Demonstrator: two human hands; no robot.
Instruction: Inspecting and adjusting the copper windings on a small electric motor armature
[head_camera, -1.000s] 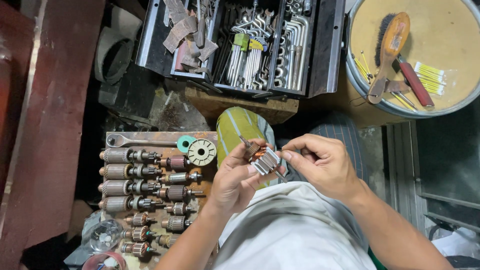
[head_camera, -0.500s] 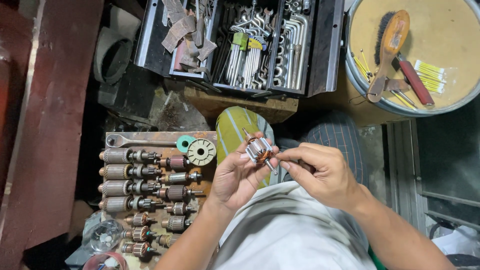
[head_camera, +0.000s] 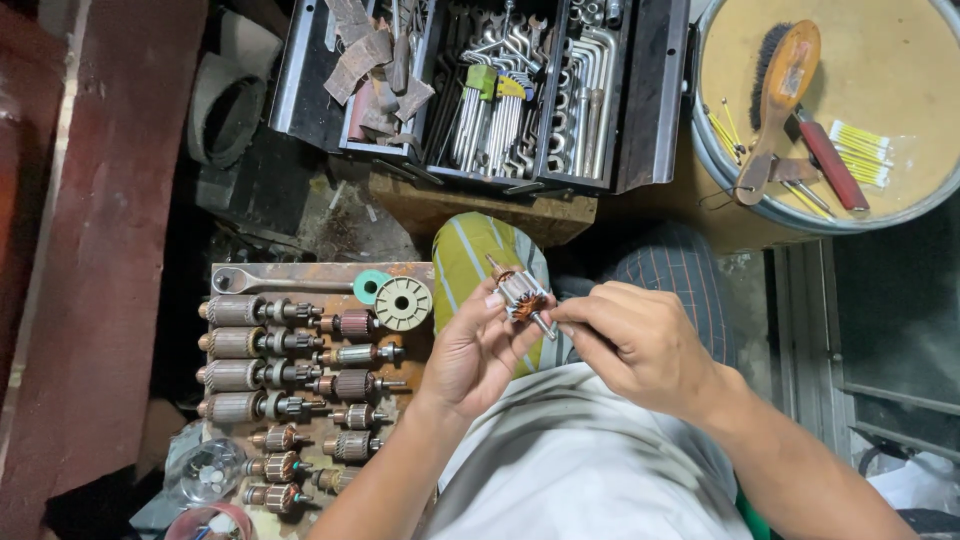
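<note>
My left hand (head_camera: 478, 352) holds a small motor armature (head_camera: 521, 294) with copper windings and a steel shaft, tilted, in front of my chest. My right hand (head_camera: 640, 345) pinches the lower end of its shaft with thumb and forefinger. Just left of my left hand lies a rusty board (head_camera: 300, 275) with two columns of several more armatures (head_camera: 262, 346), larger ones to the left and smaller ones to the right.
A wrench (head_camera: 280, 278), a green ring (head_camera: 368, 286) and a cream spool (head_camera: 403, 303) lie along the board's top. An open metal toolbox (head_camera: 480, 90) of wrenches and hex keys stands ahead. A round tray (head_camera: 925, 200) at right holds a brush (head_camera: 783, 80), a red-handled tool and yellow sticks.
The armature has been turned and raised slightly between my hands; my right fingers have shifted from its body to the lower shaft end.
</note>
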